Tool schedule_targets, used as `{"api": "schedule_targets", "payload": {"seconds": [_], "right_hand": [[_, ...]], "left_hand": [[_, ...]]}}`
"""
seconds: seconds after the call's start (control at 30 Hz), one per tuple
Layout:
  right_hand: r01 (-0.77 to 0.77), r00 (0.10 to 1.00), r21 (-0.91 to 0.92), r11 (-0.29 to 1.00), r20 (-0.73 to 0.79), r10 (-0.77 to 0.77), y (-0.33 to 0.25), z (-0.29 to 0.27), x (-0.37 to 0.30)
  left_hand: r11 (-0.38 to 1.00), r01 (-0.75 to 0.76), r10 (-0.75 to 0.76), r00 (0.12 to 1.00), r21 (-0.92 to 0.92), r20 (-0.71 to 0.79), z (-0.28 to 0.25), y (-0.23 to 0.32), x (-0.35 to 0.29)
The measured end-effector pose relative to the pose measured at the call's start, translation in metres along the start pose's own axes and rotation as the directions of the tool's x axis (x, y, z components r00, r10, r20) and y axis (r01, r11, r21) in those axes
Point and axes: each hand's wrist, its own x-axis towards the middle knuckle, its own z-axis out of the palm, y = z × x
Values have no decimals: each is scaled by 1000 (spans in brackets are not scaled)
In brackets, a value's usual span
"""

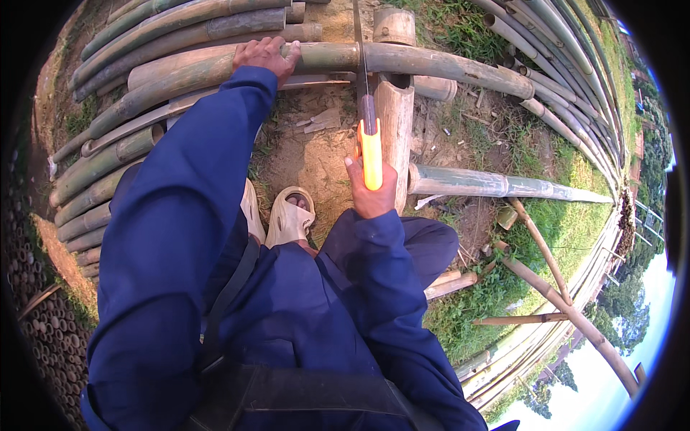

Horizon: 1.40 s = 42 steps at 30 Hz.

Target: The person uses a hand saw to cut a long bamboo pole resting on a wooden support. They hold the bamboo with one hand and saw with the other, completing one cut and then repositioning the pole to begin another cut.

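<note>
A handsaw (370,147) with a yellow-orange handle is gripped in my right hand (372,190). Its dark blade points away from me and lies across a long bamboo pole (445,63); how deep it sits in the pole I cannot tell. My left hand (267,56) presses on the same pole, left of the blade, with the fingers over the top and the thumb apart to the right. Under the pole, next to the blade, stands a bamboo support piece (394,122).
Several cut bamboo poles (100,176) are stacked at the left. More long poles (560,43) lie at the far right. Another pole (496,183) reaches right from beside the support. My sandal (291,215) rests on dirt ground. Bamboo props (575,312) lean at the lower right.
</note>
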Motion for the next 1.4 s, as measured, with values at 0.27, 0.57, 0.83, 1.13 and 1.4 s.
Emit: {"api": "schedule_targets", "payload": {"seconds": [0.27,0.57,0.83,1.13,1.4], "right_hand": [[7,998,-96,995,-69,-13,0,-18,-87],[-53,998,-114,992,18,55,-14,-29,-87],[4,998,-38,999,-57,-6,-9,3,9],[-30,999,-153,988,-23,27,-17,-35,-129],[38,998,-3,999,-47,-38,3,9,-5]], "left_hand": [[1000,7,-7,1000,2,-29,1,1,12],[999,11,-12,999,-34,-50,1,-5,3],[998,-19,15,997,-61,-70,6,8,5],[999,25,-26,999,-29,-42,2,-4,0],[997,-56,55,998,-50,-20,2,-9,1]]}}
